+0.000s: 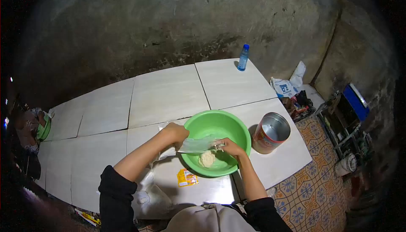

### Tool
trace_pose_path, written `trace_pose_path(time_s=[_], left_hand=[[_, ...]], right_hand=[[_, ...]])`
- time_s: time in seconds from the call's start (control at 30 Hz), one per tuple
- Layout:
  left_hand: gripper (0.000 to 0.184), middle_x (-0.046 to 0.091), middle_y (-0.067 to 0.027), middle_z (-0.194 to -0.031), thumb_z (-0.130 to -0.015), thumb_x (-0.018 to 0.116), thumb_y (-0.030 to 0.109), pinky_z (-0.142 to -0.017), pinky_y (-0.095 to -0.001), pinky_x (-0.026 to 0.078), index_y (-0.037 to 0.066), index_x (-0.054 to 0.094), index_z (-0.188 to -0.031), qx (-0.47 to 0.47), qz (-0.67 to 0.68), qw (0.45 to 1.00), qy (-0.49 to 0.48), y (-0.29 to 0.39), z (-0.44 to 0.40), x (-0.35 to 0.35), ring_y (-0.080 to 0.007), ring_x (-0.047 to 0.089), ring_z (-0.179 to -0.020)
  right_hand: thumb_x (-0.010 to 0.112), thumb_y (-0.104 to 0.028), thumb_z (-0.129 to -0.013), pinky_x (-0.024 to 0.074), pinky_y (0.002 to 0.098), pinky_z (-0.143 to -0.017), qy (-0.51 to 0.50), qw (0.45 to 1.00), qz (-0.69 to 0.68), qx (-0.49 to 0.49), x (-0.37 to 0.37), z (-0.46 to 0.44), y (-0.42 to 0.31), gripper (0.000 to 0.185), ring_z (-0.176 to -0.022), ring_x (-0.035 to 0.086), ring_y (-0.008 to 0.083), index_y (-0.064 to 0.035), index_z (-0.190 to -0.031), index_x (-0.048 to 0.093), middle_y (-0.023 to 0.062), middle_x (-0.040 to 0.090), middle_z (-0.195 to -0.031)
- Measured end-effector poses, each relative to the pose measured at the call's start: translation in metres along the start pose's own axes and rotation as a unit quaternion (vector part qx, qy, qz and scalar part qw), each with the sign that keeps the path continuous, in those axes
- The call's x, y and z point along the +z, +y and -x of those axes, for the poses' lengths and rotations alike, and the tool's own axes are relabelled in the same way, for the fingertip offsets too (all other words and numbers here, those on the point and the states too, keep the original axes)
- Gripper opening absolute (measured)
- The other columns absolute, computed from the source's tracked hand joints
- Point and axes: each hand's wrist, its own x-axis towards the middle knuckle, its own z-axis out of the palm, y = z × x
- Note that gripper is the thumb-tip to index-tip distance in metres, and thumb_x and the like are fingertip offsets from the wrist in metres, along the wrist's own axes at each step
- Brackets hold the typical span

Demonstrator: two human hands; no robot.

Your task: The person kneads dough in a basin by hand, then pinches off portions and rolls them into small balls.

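A green basin [216, 124] stands on the tiled table. A pale lump of dough [207, 159] lies on its bottom. At the basin's left rim my left hand [176, 134] is closed on a clear plastic bag [196, 145], which stretches across the inside of the basin. My right hand [228, 147] is over the basin's right side, its fingers bent and smeared with dough at the bag's other end; whether they grip it is unclear. A yellow packet [186, 177] lies in front of the basin, and a white sack [154, 202] is below my left forearm.
An open metal tin [271, 133] stands right of the basin. Farther back is a blue water bottle [243, 58]. At the far left, a person [30, 126] is beside another green basin [44, 128]. A white bucket [347, 164] sits on the patterned floor at right.
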Motion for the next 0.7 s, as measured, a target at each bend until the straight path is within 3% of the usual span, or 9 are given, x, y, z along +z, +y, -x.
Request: trace_pose_path(time_s=[0.03,0.1,0.17,0.2,0.43,0.47,0.6,0.7], left_hand=[[0.049,0.07,-0.0149,-0.092,-0.053,0.085,0.028,-0.071,-0.0417,0.054,0.006,0.069,-0.094,-0.001,0.0,1.0,0.013,-0.002,-0.001,0.002,-0.0307,0.068,-0.087],[0.048,0.069,-0.015,-0.092,-0.055,0.084,0.028,-0.072,-0.0419,0.054,0.006,0.069,-0.094,0.0,-0.005,1.0,-0.002,-0.005,-0.005,0.006,-0.0312,0.068,-0.088],[0.049,0.069,-0.0152,-0.092,-0.054,0.084,0.03,-0.072,-0.0416,0.055,0.006,0.068,-0.095,0.0,0.011,1.0,0.008,-0.008,-0.011,0.011,-0.0314,0.068,-0.088],[0.048,0.07,-0.0149,-0.092,-0.054,0.084,0.029,-0.072,-0.0418,0.055,0.006,0.069,-0.094,-0.004,0.009,1.0,0.007,-0.006,-0.009,0.009,-0.0309,0.068,-0.087],[0.048,0.07,-0.015,-0.092,-0.053,0.085,0.029,-0.072,-0.0414,0.054,0.007,0.07,-0.094,-0.01,-0.003,1.0,-0.007,-0.002,-0.004,0.002,-0.03,0.068,-0.087],[0.049,0.07,-0.0144,-0.092,-0.053,0.085,0.029,-0.072,-0.0407,0.054,0.007,0.07,-0.094,0.0,0.003,1.0,0.011,-0.002,-0.004,0.002,-0.0296,0.068,-0.086],[0.052,0.07,-0.0144,-0.095,-0.052,0.085,0.03,-0.073,-0.0409,0.054,0.008,0.07,-0.097,-0.01,-0.008,1.0,-0.017,0.001,-0.002,-0.002,-0.0304,0.068,-0.089],[0.054,0.07,-0.0149,-0.096,-0.052,0.085,0.03,-0.074,-0.0412,0.054,0.008,0.069,-0.099,-0.001,0.023,1.0,-0.009,-0.003,-0.001,0.001,-0.031,0.067,-0.09]], right_hand=[[0.063,-0.006,-0.08,0.0456,0.0296,-0.09,0.019,0.999,0.03,-0.032,0.001,0.001,-0.004,0.03,-0.1,0.061,0.0175,-0.0032,-0.109,0.069,0.0091,0.068,-0.111],[0.065,-0.01,-0.082,0.0435,0.0309,-0.095,-0.032,0.999,0.002,0.024,0.0,0.003,-0.009,0.029,-0.105,0.059,0.0196,-0.0036,-0.11,0.069,0.0113,0.067,-0.114],[0.066,-0.012,-0.082,0.0434,0.0311,-0.095,0.022,0.999,0.043,-0.012,0.0,0.004,-0.009,0.03,-0.107,0.059,0.0191,-0.0032,-0.11,0.069,0.0114,0.066,-0.116],[0.067,-0.013,-0.082,0.0436,0.0312,-0.095,-0.026,1.0,-0.003,0.009,0.0,0.005,-0.009,0.03,-0.106,0.059,0.0187,-0.0033,-0.111,0.069,0.0114,0.066,-0.116],[0.065,-0.008,-0.079,0.0439,0.03,-0.093,0.01,1.0,0.024,0.004,-0.004,0.01,-0.012,0.033,-0.108,0.057,0.0179,-0.0057,-0.112,0.069,0.0132,0.064,-0.12],[0.063,-0.005,-0.08,0.0411,0.0352,-0.1,0.063,0.998,0.025,0.0,-0.003,0.016,-0.016,0.029,-0.117,0.055,0.0274,-0.0043,-0.109,0.069,0.0158,0.065,-0.117],[0.063,-0.005,-0.08,0.0399,0.0354,-0.101,0.008,1.0,0.015,0.01,-0.006,0.017,-0.013,0.029,-0.118,0.054,0.0278,-0.0043,-0.109,0.069,0.0161,0.064,-0.119],[0.065,-0.006,-0.079,0.0476,0.0291,-0.077,0.004,0.999,0.049,-0.001,-0.005,0.018,-0.016,0.033,-0.111,0.056,0.0189,-0.0068,-0.112,0.069,0.0146,0.06,-0.126]])
